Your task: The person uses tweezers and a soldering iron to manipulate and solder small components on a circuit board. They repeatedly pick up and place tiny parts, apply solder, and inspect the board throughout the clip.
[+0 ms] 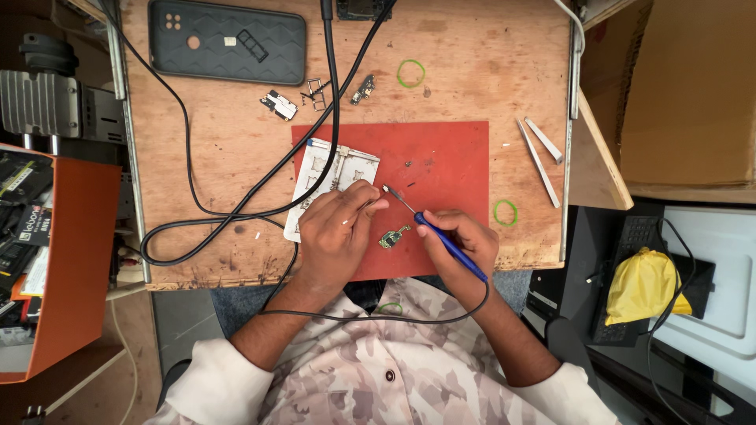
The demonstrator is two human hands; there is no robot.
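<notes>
My right hand grips a blue-handled soldering iron, its metal tip pointing up and left over the red mat. My left hand rests on the mat with fingers pinched together near the tip, partly covering a white metal frame piece. A small green circuit board lies on the mat between my two hands. Whether the left fingers pinch something is too small to tell.
A dark phone back cover lies at the desk's far left. Small phone parts, a SIM tray, green rubber bands, white tweezers and black cables lie on the wooden desk. An orange box stands left.
</notes>
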